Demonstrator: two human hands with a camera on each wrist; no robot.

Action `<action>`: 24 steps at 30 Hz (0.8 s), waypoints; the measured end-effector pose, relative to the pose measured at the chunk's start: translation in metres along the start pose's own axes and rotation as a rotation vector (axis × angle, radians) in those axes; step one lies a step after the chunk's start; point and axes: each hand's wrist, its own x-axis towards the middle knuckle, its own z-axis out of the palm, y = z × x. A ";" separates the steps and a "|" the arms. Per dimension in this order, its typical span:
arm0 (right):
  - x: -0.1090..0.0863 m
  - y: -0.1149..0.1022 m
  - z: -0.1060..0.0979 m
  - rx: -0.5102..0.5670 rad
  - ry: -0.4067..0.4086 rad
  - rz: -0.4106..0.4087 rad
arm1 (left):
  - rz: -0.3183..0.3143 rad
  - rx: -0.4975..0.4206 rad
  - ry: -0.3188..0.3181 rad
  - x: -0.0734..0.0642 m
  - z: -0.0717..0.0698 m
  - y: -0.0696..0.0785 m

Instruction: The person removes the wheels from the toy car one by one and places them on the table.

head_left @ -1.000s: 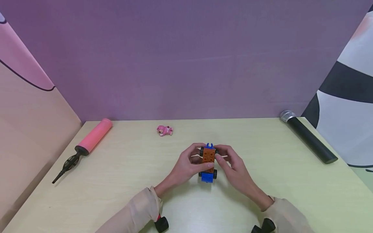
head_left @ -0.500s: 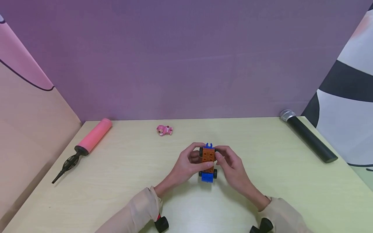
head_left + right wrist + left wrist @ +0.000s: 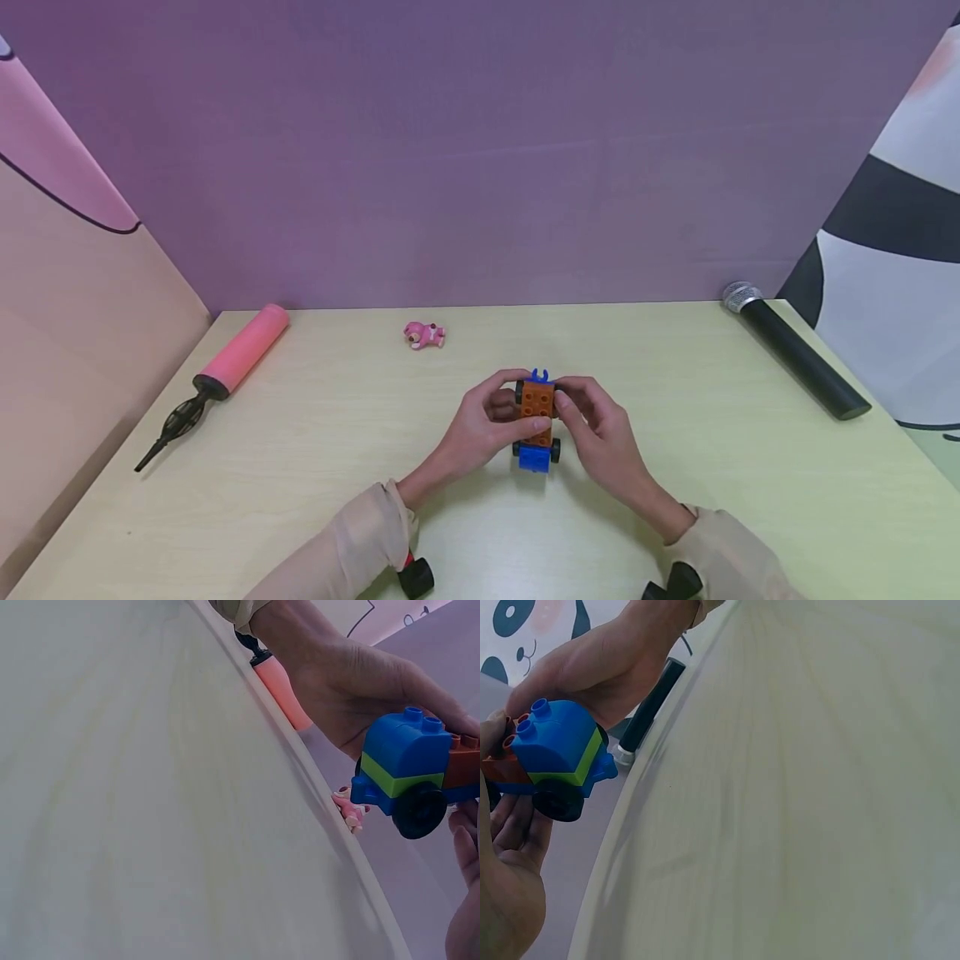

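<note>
A toy car built of blocks [image 3: 536, 402] is held up between both hands over the middle of the table. It has an orange studded body, a blue rounded block [image 3: 553, 739] over a green layer, black wheels [image 3: 420, 811] and a blue hook at the far end. My left hand [image 3: 480, 429] grips it from the left, thumb across the orange blocks and fingers on the far side. From the right, my right hand [image 3: 603, 433] pinches its side near the far wheel, thumb on the edge. Part of the right fingers is hidden behind the car.
On the light wooden table [image 3: 300, 500] lie a pink hand pump [image 3: 243, 354] at the left, a small pink bear figure [image 3: 424, 335] at the back and a black microphone [image 3: 798, 354] at the right. A purple wall [image 3: 480, 150] stands behind the table.
My right fingers have shifted slightly along the car's side and the right forearm has edged left. The car stays almost in the same place, still held by both hands.
</note>
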 end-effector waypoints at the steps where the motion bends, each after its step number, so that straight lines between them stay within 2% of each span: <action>1: 0.000 0.000 0.000 -0.007 0.004 -0.017 | 0.002 0.004 -0.002 0.000 0.000 0.000; 8: 0.001 0.004 0.000 -0.106 0.037 -0.147 | 0.028 0.019 -0.011 0.000 0.000 -0.001; 15: 0.002 0.008 -0.003 -0.234 0.057 -0.258 | 0.026 0.038 -0.020 0.001 -0.001 -0.004; 24: 0.004 0.011 -0.006 -0.281 0.040 -0.358 | 0.012 0.029 -0.037 0.000 -0.002 -0.005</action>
